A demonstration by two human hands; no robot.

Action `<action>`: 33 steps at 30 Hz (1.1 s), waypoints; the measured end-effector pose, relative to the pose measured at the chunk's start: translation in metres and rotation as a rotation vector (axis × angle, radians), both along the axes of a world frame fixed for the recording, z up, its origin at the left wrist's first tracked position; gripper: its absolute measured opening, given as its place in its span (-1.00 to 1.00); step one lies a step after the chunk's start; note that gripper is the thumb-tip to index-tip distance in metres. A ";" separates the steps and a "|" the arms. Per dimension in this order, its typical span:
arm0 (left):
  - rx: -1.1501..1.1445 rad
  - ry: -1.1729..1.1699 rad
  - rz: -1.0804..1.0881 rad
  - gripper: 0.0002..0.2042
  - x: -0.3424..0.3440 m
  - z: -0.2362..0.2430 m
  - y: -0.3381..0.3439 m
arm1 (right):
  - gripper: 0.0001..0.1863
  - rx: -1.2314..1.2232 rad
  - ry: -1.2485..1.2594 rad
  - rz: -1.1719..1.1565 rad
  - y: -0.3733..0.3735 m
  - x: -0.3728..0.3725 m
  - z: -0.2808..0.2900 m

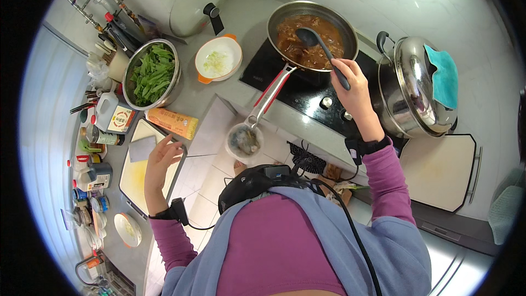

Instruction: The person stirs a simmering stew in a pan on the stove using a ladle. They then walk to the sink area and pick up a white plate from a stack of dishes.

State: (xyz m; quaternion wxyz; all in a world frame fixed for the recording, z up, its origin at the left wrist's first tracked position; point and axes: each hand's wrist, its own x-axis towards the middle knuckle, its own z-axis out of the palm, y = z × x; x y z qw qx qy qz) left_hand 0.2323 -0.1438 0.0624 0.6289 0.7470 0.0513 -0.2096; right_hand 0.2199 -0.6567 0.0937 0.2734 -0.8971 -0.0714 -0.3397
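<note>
My right hand is closed round the handle of a dark ladle. The ladle's bowl rests in brown, saucy food inside a frying pan on the black stove. The pan's red and silver handle points toward me; neither hand touches it. My left hand is over the right side of a cutting board, its fingers slightly bent and apart, with nothing seen in them. Beside it on the board lies a broad grey knife blade.
A steel bowl of green leaves, a white dish with chopped bits and an orange packet stand left of the stove. A large steel pot with a teal cloth stands right. Bottles line the left counter.
</note>
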 end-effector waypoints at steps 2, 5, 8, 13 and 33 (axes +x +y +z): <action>0.007 -0.006 0.066 -0.53 -0.012 -0.001 0.017 | -0.69 0.066 -0.024 -0.041 0.015 0.012 -0.001; 0.023 -0.004 0.163 -0.56 -0.026 -0.006 0.040 | -0.73 0.102 -0.062 -0.058 0.036 0.030 -0.004; 0.019 0.011 0.239 -0.57 -0.036 -0.011 0.066 | -0.75 0.147 -0.040 -0.058 0.048 0.043 -0.014; 0.010 -0.009 0.311 -0.56 -0.042 -0.012 0.098 | -0.76 0.051 -0.020 -0.119 0.044 0.055 -0.031; -0.099 -0.042 0.369 -0.60 -0.023 -0.011 0.109 | -0.67 0.003 -0.045 0.029 0.050 0.049 -0.037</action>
